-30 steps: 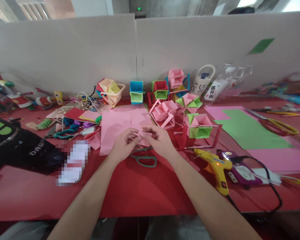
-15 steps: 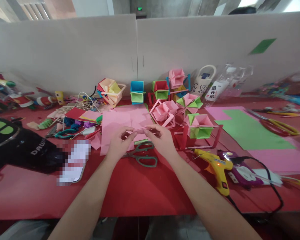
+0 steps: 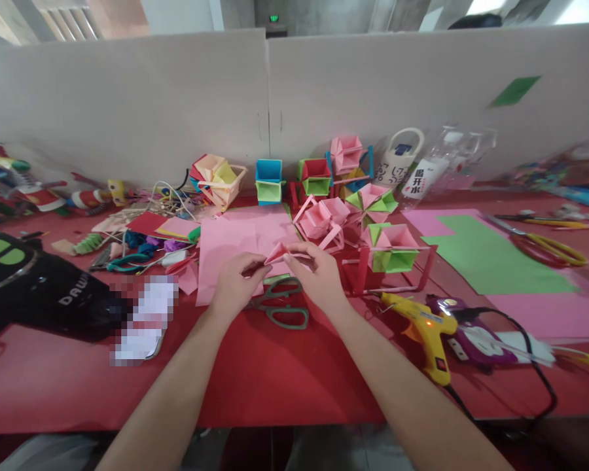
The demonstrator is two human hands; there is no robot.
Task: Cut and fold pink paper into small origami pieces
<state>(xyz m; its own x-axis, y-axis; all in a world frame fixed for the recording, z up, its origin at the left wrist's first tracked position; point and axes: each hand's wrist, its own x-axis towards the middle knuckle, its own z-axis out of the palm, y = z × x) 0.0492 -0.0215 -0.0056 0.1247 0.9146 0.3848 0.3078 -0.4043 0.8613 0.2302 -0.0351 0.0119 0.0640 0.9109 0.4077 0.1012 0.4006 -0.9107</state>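
Note:
Between my hands is a small pink folded paper [image 3: 277,252], with a pointed fold standing up from it. My left hand [image 3: 239,278] pinches its left end with thumb and fingers. At the other end, my right hand [image 3: 310,267] is closed on the paper, thumb in front. Directly beneath lie scissors with grey-green handles [image 3: 288,318] on the red tabletop [image 3: 269,379]. Pink paper sheets [image 3: 226,252] lie flat behind my left hand. Just beyond my right hand sits a pink folded-paper model [image 3: 324,219].
Several folded-paper models, including a green and pink one on a red stand [image 3: 392,252], line the back. At right are a yellow glue gun [image 3: 429,330], green paper [image 3: 495,252] and yellow-handled scissors [image 3: 559,248]. A phone [image 3: 144,320] and a black DAWN-marked object [image 3: 63,288] lie left.
The pink paper was a flat narrow strip between my fingertips; now a pointed fold opens upward from it. Both hands stay almost in the same place.

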